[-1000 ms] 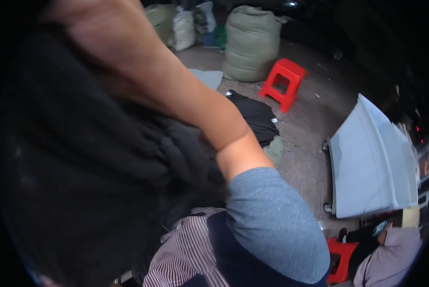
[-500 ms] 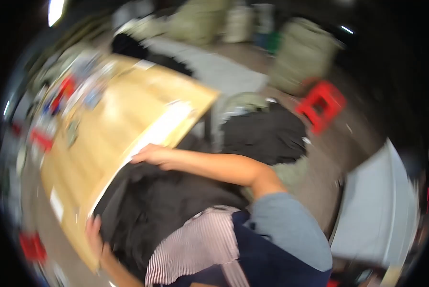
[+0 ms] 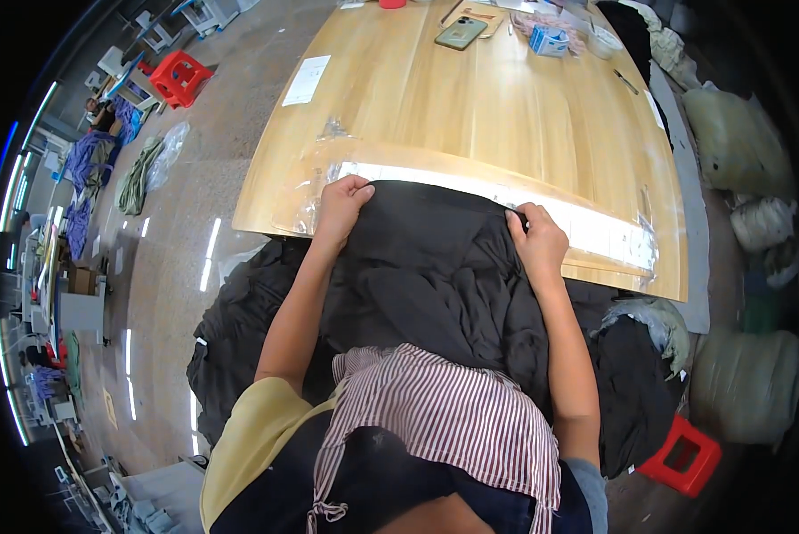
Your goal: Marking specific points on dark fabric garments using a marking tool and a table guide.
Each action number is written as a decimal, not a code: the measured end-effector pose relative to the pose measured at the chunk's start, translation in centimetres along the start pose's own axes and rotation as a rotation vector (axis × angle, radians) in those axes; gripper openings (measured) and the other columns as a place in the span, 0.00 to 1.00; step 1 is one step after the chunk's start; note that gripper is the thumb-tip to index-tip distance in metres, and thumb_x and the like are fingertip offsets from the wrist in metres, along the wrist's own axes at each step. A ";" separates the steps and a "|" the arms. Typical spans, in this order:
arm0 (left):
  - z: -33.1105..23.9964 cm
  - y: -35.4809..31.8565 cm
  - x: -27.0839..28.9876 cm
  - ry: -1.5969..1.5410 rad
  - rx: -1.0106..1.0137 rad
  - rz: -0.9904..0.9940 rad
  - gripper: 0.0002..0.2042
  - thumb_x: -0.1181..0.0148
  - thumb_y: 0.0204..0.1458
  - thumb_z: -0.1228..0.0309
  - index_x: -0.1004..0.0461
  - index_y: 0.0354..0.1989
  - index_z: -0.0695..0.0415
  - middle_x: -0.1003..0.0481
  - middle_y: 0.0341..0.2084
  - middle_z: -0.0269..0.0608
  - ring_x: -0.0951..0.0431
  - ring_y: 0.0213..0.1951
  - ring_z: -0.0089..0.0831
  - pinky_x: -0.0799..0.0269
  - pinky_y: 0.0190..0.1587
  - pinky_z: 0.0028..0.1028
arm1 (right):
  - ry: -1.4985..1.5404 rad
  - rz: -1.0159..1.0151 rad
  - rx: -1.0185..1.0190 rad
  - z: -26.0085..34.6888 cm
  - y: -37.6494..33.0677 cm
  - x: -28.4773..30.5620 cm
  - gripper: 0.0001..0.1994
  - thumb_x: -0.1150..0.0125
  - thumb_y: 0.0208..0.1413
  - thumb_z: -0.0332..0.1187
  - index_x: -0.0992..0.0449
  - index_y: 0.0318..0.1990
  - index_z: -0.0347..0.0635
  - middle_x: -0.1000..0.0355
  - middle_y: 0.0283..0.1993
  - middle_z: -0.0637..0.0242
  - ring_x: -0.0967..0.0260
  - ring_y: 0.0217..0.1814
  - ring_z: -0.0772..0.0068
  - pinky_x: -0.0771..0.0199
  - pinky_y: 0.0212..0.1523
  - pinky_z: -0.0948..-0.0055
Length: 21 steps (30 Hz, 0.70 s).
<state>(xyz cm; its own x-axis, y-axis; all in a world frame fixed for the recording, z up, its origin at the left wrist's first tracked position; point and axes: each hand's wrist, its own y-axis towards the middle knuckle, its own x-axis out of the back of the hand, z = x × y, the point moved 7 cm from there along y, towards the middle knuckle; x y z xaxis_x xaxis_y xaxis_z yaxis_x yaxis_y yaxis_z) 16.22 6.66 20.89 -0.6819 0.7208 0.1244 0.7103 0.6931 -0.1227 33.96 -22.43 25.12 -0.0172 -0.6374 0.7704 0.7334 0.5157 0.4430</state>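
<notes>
A black garment [image 3: 430, 267] lies over the near edge of a wooden table [image 3: 470, 116] and hangs down toward me. My left hand [image 3: 341, 205] pinches its top edge at the left. At the right, my right hand [image 3: 537, 236] grips the same edge. The cloth is stretched between both hands on the table's front strip. More black cloth [image 3: 239, 347] is heaped below the table on both sides of my striped apron.
A phone [image 3: 460, 33], a small blue box [image 3: 551, 40] and papers lie at the table's far end. Red stools stand at the lower right [image 3: 681, 456] and upper left [image 3: 175, 76]. Stuffed sacks [image 3: 738, 142] line the right side; cloth piles lie on the floor at left.
The view swung from the room's side to straight down on the table. My arms, earlier raised with dark cloth close to the camera, now hold the garment's edge on the table.
</notes>
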 end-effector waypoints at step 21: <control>-9.8 -7.0 -15.9 0.597 -0.841 0.272 0.09 0.38 0.51 0.73 0.24 0.40 0.59 0.23 0.39 0.46 0.23 0.43 0.42 0.29 0.48 0.33 | -0.051 -0.106 0.017 -2.9 -0.4 -3.2 0.12 0.40 0.45 0.38 0.27 0.17 0.42 0.30 0.22 0.57 0.27 0.25 0.54 0.29 0.23 0.55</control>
<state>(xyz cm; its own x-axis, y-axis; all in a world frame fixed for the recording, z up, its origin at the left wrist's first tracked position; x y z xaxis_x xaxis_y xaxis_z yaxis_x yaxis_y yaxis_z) 23.79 -9.73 29.45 -0.4482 0.5738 0.6854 0.8736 0.1184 0.4721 35.70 -22.19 21.16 -0.1286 -0.6592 0.7409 0.7143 0.4567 0.5303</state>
